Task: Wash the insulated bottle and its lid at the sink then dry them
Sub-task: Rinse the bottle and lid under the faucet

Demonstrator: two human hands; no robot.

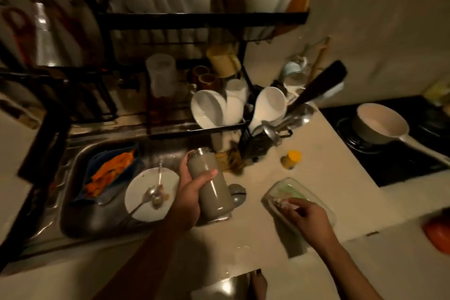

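My left hand grips the grey insulated bottle around its middle, holding it upright at the right edge of the sink. The bottle's mouth is open, with no lid on it. Its grey round lid lies on the counter just right of the bottle. My right hand reaches into a clear rectangular dish on the counter, and its fingers pinch a pale sponge that lies inside with something green.
The sink holds a white plate with spoons and a blue tray of orange peels. A dish rack with bowls and cups stands behind. A utensil caddy, a yellow-capped bottle and a stove with a pan lie to the right.
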